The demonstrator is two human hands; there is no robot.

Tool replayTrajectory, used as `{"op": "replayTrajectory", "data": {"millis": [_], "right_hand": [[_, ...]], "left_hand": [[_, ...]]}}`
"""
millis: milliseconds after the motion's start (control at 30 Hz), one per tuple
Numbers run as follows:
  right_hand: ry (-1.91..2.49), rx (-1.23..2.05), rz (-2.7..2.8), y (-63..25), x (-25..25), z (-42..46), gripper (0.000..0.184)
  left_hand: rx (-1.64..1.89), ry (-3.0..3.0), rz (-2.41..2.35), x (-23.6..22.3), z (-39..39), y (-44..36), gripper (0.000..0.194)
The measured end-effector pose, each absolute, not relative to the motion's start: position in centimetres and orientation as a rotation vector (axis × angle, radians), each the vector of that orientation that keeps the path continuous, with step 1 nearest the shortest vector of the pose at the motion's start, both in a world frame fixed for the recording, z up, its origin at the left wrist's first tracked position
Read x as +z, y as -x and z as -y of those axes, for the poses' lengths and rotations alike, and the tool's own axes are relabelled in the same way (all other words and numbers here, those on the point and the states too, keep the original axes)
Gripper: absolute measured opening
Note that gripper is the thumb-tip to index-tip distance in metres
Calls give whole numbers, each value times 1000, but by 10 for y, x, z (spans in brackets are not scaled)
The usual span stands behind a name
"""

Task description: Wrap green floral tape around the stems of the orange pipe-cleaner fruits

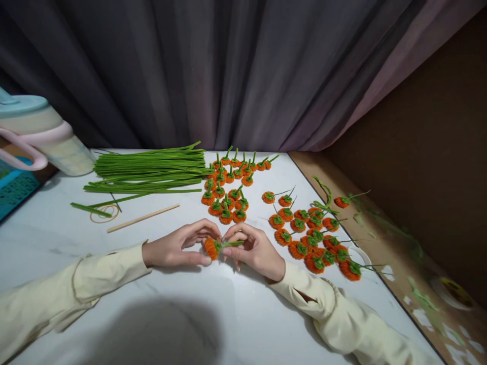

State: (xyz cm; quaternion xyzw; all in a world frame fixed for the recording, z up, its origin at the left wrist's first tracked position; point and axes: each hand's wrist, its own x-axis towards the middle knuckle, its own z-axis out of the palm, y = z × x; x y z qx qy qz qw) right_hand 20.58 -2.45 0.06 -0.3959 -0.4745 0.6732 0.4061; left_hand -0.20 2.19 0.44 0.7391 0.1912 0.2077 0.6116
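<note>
Between my hands, low in the middle of the head view, is a small orange pipe-cleaner persimmon with a green top and a green stem pointing right. My left hand grips its orange body between thumb and fingers. With thumb and fingertips, my right hand pinches the green stem. Just beyond my hands stands a group of finished-looking orange persimmons with thick green stems. To the right of my right hand lie more persimmons with thin wire ends.
A bundle of green pipe cleaners lies at the back left. Nearer are a wooden stick and a rubber band. A tumbler stands far left by a blue basket. A tape roll and scraps lie right of the table edge.
</note>
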Motion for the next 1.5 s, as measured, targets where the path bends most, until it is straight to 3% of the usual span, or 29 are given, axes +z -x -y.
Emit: {"op": "replayTrajectory", "data": {"millis": [133,367,567,767,1033,1267,1500], "right_hand": [[969,1726,1120,-205,2,23,37],[978,1769,993,-202,9,20,44],[987,1746,929,-205,11,18,49],[924,1810,1008,-207,7,16,28],[866,1682,1144,-209,4,16,21],[933,1638,1218,-207,4,20,30],[967,1672,1199,-207,4,21,54]], "left_hand": [[495,-1662,-540,3,-23,1,24],[835,-2066,-610,2,-17,-2,12],[972,-2445,-563,-2,-14,-1,29],[972,-2492,-552,-5,-18,-1,27],[854,-2558,-453,-5,-18,0,40],[855,-2595,-445,-6,-19,0,40],[858,-2633,-368,-4,-19,1,52]]}}
